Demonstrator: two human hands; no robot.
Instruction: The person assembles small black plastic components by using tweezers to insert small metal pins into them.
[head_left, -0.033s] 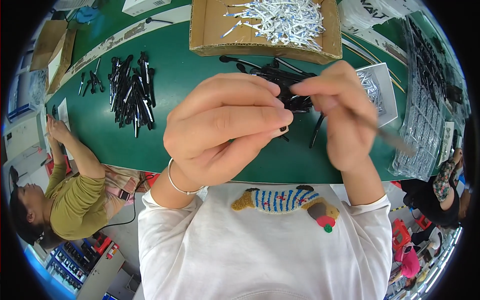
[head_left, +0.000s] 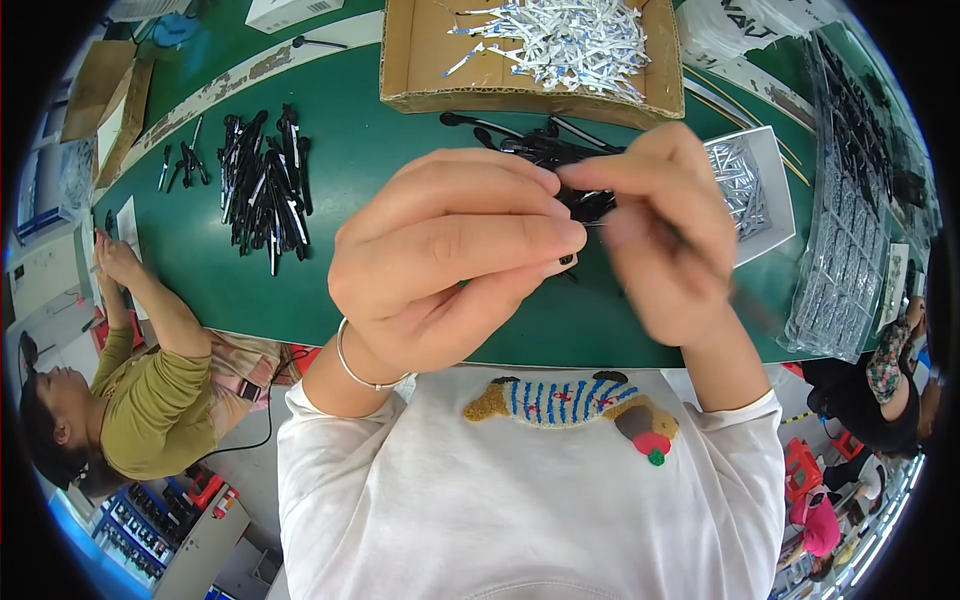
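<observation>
Over the green table (head_left: 350, 150), head view: left hand (head_left: 440, 250) has its fingers closed on a small black piece (head_left: 567, 261), mostly hidden, its end showing beneath the fingertips. Right hand (head_left: 665, 240) is just beside it, motion-blurred; cannot tell whether its fingers grip anything. Black stick-like parts (head_left: 545, 150) lie beyond the hands, before a cardboard box (head_left: 530, 102); a second black pile (head_left: 265, 185) lies left, well apart. White box (head_left: 772, 242) at right holds silvery pieces (head_left: 735, 175).
</observation>
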